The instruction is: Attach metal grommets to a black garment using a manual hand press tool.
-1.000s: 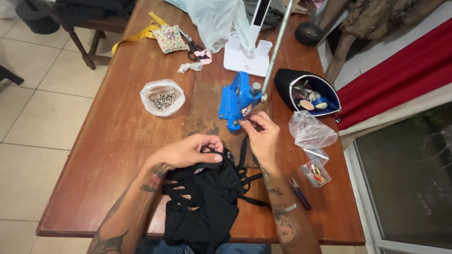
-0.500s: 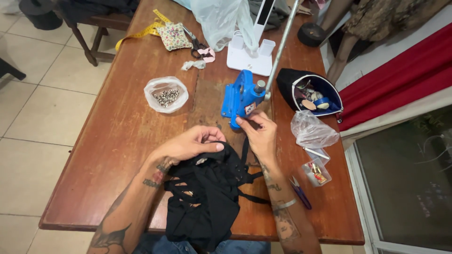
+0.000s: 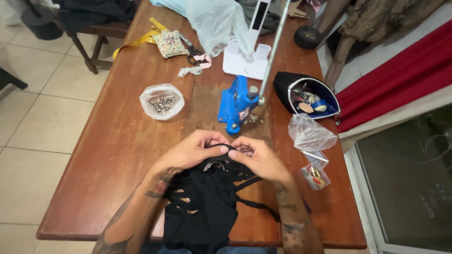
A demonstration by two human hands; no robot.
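Two hands pinch a black cloth on a brown wooden table.

The left hand [image 3: 190,151] and right hand [image 3: 261,160] grip the soft black garment [image 3: 202,207] near the table [image 3: 117,155] edge. Behind it stand a blue metal press [image 3: 237,104] and a bag of shiny rings [image 3: 162,101].

A long reddish-brown wooden table [image 3: 117,155] carries a blue hand press [image 3: 237,104] with small metal rings [image 3: 253,119] scattered beside it, a clear bag of eyelets [image 3: 162,101], an open black pouch [image 3: 306,96], a crumpled plastic bag [image 3: 310,133], a white lamp base [image 3: 245,63], a floral pincushion [image 3: 169,43] and black fabric [image 3: 202,207].
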